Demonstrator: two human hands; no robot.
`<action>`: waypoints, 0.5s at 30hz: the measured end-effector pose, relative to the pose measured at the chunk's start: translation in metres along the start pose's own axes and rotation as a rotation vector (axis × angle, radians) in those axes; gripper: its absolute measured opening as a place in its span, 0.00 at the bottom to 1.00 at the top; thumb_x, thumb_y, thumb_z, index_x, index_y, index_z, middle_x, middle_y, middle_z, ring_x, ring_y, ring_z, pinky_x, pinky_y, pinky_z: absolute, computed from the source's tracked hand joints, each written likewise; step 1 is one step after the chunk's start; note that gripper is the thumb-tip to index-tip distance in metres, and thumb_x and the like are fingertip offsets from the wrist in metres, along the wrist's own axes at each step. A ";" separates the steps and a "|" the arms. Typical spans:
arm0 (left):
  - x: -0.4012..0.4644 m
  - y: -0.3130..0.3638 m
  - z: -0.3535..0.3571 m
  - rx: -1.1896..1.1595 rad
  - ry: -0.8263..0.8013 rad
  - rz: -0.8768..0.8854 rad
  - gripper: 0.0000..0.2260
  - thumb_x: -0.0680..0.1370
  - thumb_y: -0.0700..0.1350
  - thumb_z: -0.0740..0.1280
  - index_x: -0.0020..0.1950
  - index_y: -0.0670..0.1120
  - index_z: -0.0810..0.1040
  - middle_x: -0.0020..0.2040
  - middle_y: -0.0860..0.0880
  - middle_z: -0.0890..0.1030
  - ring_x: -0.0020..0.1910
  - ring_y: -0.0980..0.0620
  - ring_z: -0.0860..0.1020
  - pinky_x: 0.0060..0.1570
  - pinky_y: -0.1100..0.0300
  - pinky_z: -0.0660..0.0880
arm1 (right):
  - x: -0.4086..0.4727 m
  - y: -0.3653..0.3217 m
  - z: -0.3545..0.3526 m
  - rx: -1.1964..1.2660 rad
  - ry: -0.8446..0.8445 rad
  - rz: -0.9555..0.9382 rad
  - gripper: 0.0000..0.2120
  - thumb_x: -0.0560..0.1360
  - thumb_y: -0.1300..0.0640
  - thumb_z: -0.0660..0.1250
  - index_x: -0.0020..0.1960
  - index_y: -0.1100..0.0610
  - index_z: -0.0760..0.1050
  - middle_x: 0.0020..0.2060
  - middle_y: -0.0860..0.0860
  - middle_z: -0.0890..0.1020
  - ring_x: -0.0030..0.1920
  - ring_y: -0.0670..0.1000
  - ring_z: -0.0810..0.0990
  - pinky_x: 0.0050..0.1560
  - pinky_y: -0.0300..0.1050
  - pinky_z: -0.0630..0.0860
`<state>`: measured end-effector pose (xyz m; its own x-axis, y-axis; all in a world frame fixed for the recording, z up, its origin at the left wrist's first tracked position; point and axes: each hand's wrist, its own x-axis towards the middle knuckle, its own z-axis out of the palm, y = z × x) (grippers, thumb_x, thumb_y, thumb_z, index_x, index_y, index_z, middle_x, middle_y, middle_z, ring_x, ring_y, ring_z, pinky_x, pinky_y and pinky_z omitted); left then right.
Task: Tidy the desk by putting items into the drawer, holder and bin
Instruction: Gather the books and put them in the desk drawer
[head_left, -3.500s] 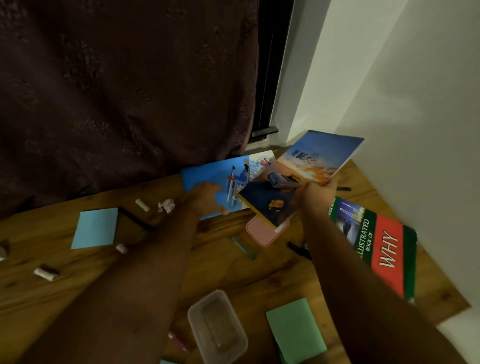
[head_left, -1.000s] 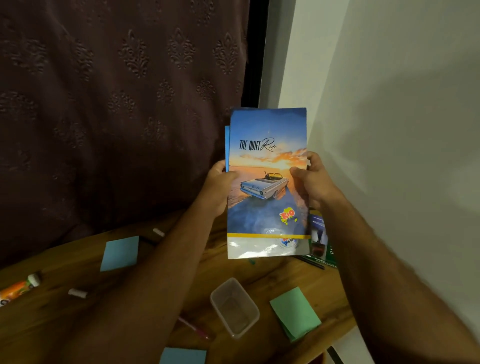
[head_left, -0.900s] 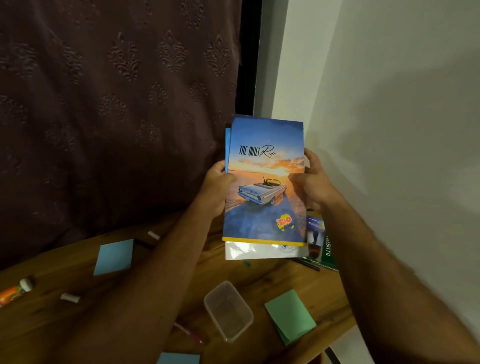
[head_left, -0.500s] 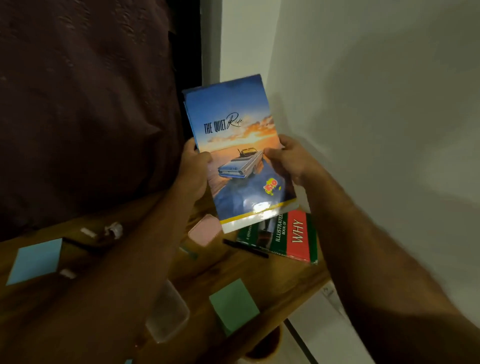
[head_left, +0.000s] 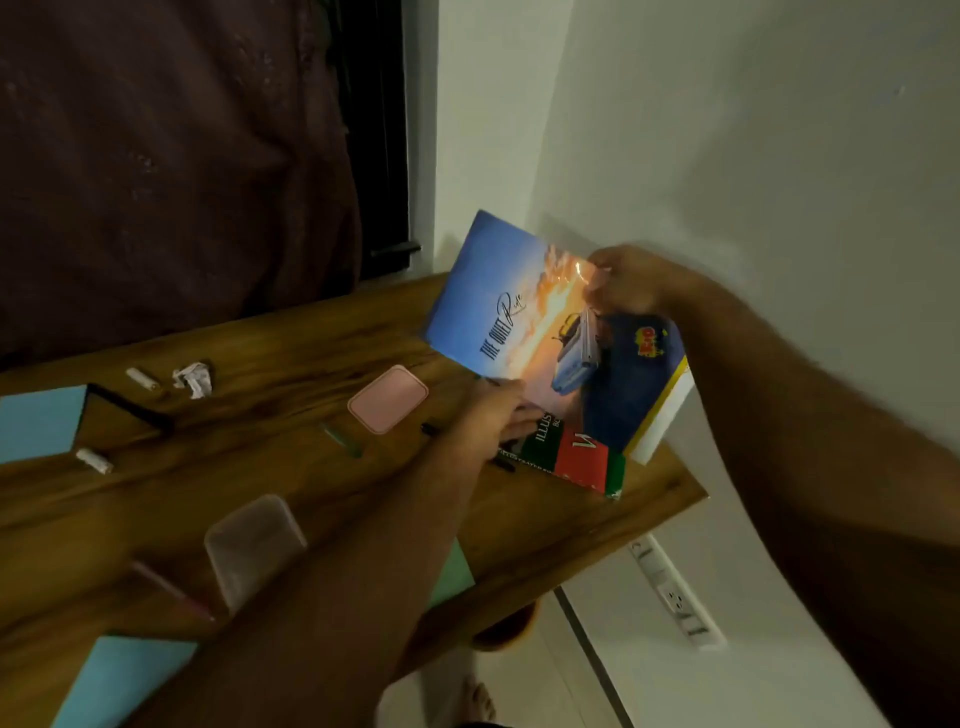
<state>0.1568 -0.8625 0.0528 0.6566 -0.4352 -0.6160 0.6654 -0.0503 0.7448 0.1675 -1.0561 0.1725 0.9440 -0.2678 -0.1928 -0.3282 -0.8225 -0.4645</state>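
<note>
My right hand (head_left: 631, 280) grips the top edge of a stack of notebooks (head_left: 524, 317), whose front cover shows a car under an orange sky. The stack is tilted above the desk's right end. My left hand (head_left: 493, 415) lies flat on the green and red "Illustrated Book of WHY" (head_left: 576, 457), fingers spread over its cover; the book lies partly under the tilted stack. A black pen (head_left: 431, 429) lies just left of my left hand.
On the wooden desk (head_left: 260, 467) lie a pink pad (head_left: 388, 397), a clear plastic tub (head_left: 252, 545), blue sheets (head_left: 39, 423), a crumpled paper (head_left: 193, 378), chalk-like sticks (head_left: 141, 378), and a green marker (head_left: 340, 440). A power strip (head_left: 675, 592) runs along the wall.
The left hand let go of the notebooks and dropped onto the WHY book. The right hand now holds the stack alone, turned sideways and lower over the desk's right end.
</note>
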 end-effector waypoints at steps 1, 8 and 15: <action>0.003 -0.016 0.005 -0.017 0.045 -0.027 0.12 0.82 0.41 0.62 0.64 0.41 0.69 0.54 0.42 0.82 0.45 0.48 0.83 0.38 0.56 0.82 | 0.006 0.007 0.008 -0.082 -0.048 0.027 0.08 0.75 0.59 0.68 0.51 0.50 0.73 0.44 0.50 0.77 0.45 0.51 0.75 0.45 0.42 0.70; 0.003 -0.067 0.023 -0.169 0.130 -0.177 0.20 0.80 0.38 0.63 0.72 0.46 0.67 0.58 0.39 0.79 0.45 0.48 0.81 0.39 0.57 0.81 | 0.026 0.044 0.067 -0.150 -0.147 0.004 0.05 0.79 0.57 0.64 0.52 0.57 0.77 0.47 0.58 0.78 0.49 0.58 0.77 0.48 0.44 0.69; 0.006 -0.065 0.035 -0.222 0.222 -0.206 0.17 0.77 0.41 0.68 0.65 0.45 0.70 0.54 0.44 0.78 0.52 0.46 0.78 0.48 0.54 0.80 | 0.039 0.065 0.092 -0.182 -0.192 0.091 0.12 0.75 0.68 0.63 0.57 0.66 0.76 0.54 0.64 0.79 0.55 0.64 0.78 0.45 0.46 0.71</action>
<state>0.1050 -0.8934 0.0094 0.5457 -0.2291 -0.8060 0.8364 0.0906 0.5406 0.1796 -1.0741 0.0554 0.8814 -0.2590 -0.3950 -0.3834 -0.8808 -0.2777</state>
